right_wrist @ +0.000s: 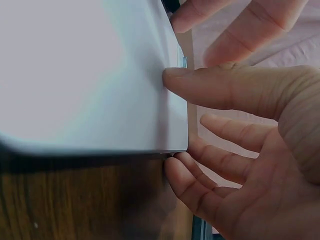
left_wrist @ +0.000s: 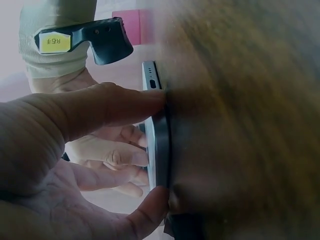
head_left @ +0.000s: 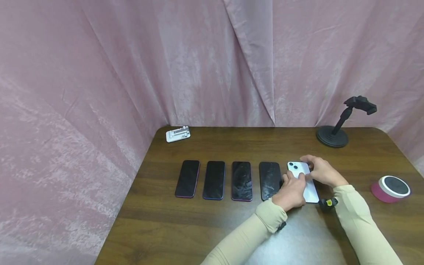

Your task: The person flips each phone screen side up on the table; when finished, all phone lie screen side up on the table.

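Note:
A white smartphone (head_left: 310, 192) lies with its back and cameras upward at the right end of a row of phones. My left hand (head_left: 292, 192) holds it along its left side; in the left wrist view, the thumb (left_wrist: 132, 104) and a curled fingertip touch the phone's edge (left_wrist: 161, 145). From the far right, my right hand (head_left: 324, 172) pinches the phone. The right wrist view has that thumb (right_wrist: 195, 86) on the white back (right_wrist: 75, 75), other fingers curled at the edge. Just left of it, a black-screened phone (head_left: 269, 176) is partly covered by my left hand.
Three more phones, dark screens up, continue the row leftward: one (head_left: 241, 181), another (head_left: 214, 180) and the leftmost (head_left: 187, 178). A white folding stand (head_left: 178, 134) lies at the back left. A black phone holder (head_left: 332, 136) stands back right, a pink-and-white round object (head_left: 385, 191) at right.

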`<move>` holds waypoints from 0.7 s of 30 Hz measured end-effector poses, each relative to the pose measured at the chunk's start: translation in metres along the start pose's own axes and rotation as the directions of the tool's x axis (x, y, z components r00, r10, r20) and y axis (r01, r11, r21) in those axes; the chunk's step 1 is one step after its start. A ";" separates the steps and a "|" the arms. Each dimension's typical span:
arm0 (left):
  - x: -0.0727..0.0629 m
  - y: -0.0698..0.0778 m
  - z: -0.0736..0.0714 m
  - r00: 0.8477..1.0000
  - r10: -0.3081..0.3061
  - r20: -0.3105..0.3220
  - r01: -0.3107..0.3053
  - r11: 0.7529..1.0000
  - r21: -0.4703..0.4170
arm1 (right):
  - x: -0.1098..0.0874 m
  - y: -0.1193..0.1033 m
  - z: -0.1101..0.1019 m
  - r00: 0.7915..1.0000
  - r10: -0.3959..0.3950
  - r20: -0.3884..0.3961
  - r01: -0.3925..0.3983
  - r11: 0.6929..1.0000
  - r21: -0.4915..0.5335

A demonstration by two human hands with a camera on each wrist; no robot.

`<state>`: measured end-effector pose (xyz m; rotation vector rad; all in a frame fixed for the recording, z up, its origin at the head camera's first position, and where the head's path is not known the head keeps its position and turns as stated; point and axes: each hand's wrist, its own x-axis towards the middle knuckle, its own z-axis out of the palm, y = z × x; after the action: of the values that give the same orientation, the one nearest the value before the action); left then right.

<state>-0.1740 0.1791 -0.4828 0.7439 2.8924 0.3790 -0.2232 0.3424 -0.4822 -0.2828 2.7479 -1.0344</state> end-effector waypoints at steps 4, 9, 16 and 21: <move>0.000 -0.001 0.000 1.000 0.015 -0.015 -0.015 1.000 -0.003 | 0.003 0.000 0.001 1.000 0.000 0.000 0.000 1.000 0.010; -0.003 0.000 -0.001 1.000 0.015 -0.016 -0.016 1.000 -0.015 | 0.003 -0.003 0.000 1.000 -0.006 0.007 0.006 1.000 -0.001; -0.004 0.000 -0.001 0.996 0.060 -0.073 -0.057 0.997 0.045 | 0.003 -0.009 -0.002 1.000 0.011 0.012 -0.011 1.000 -0.002; -0.002 -0.003 0.000 0.996 0.068 -0.062 -0.066 0.997 0.039 | 0.002 -0.012 -0.001 1.000 0.011 0.012 -0.011 1.000 0.001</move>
<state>-0.1735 0.1754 -0.4838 0.8522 2.9467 0.3635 -0.2245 0.3337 -0.4733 -0.2725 2.7352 -1.0282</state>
